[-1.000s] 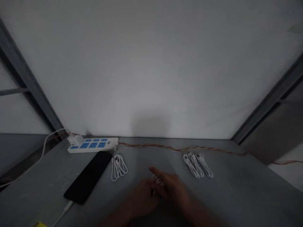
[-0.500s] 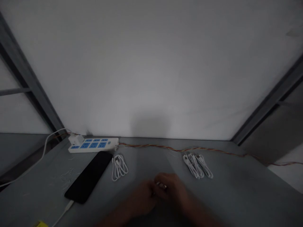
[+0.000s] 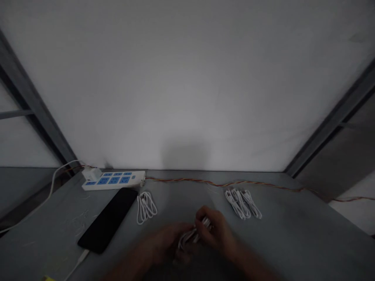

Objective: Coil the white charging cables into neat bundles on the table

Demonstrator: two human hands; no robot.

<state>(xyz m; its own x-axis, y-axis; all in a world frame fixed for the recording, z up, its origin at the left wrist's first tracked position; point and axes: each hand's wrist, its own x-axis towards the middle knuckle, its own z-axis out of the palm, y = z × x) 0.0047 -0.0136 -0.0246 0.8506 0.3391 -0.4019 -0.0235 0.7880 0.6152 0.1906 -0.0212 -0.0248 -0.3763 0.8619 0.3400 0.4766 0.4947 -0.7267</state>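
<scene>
Grey tabletop [image 3: 295, 230], a looped white cable [image 3: 190, 234] between both hands, long axis slanting from lower left to upper right; upper end pinched in the closed right hand [image 3: 216, 230]; lower end beside the left hand [image 3: 166, 242], grip too blurred to tell.

Head-worn camera, tilted down at the tabletop [image 3: 293, 218]

Blurred white cable [image 3: 190, 235], yellow object [image 3: 48, 278] cut off
</scene>
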